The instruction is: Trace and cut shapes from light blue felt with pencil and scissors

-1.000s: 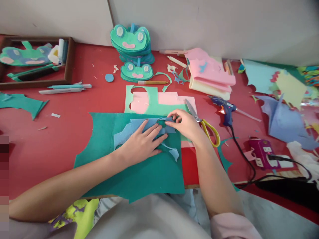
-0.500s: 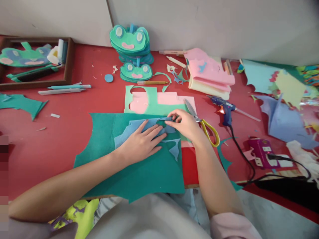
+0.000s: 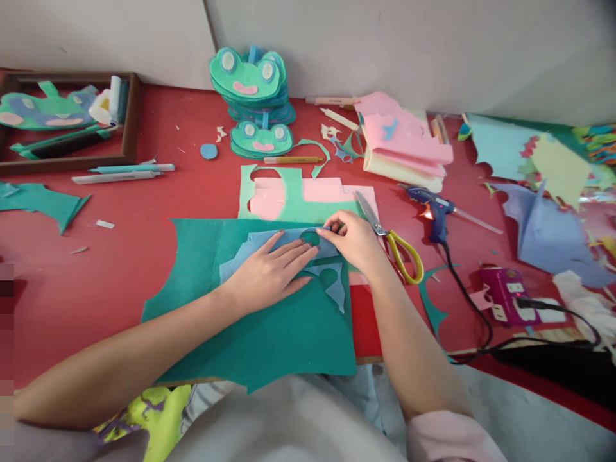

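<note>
Frog faces point(image 3: 246, 76) look done by our table's point(image 3: 149, 205) back edge.
Left hand point(image 3: 264, 273) lies open on loose blue felt point(image 3: 253, 244); right hand point(image 3: 355, 240) pinches it.

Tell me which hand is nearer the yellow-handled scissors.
Right. The right hand is just left of the yellow-handled scissors; the left hand lies farther left, on the blue felt.

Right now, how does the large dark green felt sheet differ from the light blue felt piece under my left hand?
The large dark green felt sheet lies underneath; the light blue felt piece rests on it. The sheet is much bigger than the blue piece. Both have irregular cut edges.
</note>
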Motion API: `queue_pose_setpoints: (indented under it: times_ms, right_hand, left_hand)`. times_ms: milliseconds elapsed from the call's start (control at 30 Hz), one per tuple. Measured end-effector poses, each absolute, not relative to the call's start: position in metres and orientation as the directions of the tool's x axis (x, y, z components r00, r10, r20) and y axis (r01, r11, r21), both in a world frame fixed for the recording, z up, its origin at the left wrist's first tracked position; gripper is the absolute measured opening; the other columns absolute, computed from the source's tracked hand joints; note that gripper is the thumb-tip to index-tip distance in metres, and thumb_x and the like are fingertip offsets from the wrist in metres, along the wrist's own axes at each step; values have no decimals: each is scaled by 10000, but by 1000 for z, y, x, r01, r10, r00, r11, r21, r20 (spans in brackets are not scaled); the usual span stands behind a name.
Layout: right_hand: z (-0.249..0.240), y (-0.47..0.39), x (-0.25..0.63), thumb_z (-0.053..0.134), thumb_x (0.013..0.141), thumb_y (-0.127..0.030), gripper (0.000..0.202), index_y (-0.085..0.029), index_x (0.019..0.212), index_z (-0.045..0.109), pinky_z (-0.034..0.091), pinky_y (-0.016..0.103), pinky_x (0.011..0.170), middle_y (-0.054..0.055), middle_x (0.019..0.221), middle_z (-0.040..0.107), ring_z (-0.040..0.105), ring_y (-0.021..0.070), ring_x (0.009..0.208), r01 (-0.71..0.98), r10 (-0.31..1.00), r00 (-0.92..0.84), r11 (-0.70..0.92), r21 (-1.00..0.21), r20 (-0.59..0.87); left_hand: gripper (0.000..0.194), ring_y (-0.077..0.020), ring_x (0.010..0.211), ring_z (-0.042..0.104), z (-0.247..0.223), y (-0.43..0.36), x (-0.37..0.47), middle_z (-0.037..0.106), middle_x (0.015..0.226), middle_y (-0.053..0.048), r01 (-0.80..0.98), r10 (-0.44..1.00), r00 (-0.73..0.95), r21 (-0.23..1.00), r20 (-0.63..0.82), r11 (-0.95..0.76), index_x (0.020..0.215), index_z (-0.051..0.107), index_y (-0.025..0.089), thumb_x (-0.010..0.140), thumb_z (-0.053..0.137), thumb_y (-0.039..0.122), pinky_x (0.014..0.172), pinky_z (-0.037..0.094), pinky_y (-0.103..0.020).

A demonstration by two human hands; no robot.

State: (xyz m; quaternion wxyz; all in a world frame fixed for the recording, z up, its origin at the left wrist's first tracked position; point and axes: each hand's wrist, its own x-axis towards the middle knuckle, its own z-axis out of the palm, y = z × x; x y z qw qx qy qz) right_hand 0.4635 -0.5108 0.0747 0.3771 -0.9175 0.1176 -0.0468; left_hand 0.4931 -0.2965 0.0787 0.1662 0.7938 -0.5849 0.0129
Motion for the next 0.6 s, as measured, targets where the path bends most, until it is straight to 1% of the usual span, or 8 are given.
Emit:
queue_pose_setpoints:
  times_ms: [33,100,167,233,300,433,600]
  right_hand:
    - [74,-511,464,689,764,-304,142,-199,759,593,432,279,629,0,753,565,509,122,616,-179,-249,968,-690,-701,-2]
    - [74,-511,464,686,769,-303,137,-197,767,599,431,279,631,-2,747,560,509,122,615,-180,-246,969,-694,-697,-5]
    - [74,-511,464,684,769,-297,132,-195,769,602,431,279,631,-3,747,559,509,121,614,-184,-248,969,-695,-695,-8]
    - [75,-511,464,693,758,-291,134,-194,760,600,432,278,630,-3,751,558,511,120,612,-194,-255,967,-694,-693,-15]
    - [76,-511,464,702,747,-291,139,-196,759,602,432,277,627,-4,750,555,512,120,610,-201,-260,965,-693,-693,-20]
    - [76,-511,464,689,755,-312,138,-202,782,610,431,277,630,-4,741,560,515,124,612,-201,-261,965,-694,-692,-18]
    - [74,-511,465,689,752,-327,161,-206,805,597,428,279,631,-10,711,562,521,131,613,-213,-273,962,-692,-690,-23]
  left_hand:
    - [465,-237,1283,482,78,-297,493,540,1357,-117,-926,-918,335,252,213,-280,1358,455,116,971,379,362,1112,350,-464]
    - [528,-249,1344,403,78,-297,494,460,1426,-134,-912,-903,379,248,200,-328,1391,412,96,954,406,392,1106,368,-408]
    - [632,-268,1400,297,77,-299,494,341,1498,-152,-896,-891,420,235,175,-376,1433,333,68,933,430,442,1124,338,-401]
    - [712,-274,1424,233,77,-299,495,261,1531,-157,-888,-889,436,222,135,-402,1458,270,56,922,417,501,1153,276,-423]
    - [719,-272,1429,216,76,-300,495,238,1541,-143,-887,-897,433,220,86,-406,1465,271,89,922,376,548,1166,232,-443]
    - [685,-273,1434,200,76,-298,496,203,1556,-116,-886,-910,413,243,26,-395,1468,292,175,920,339,583,1165,211,-457]
    - [704,-287,1434,195,77,-297,499,206,1557,-104,-886,-919,393,272,15,-375,1465,299,190,905,345,614,1161,201,-471]
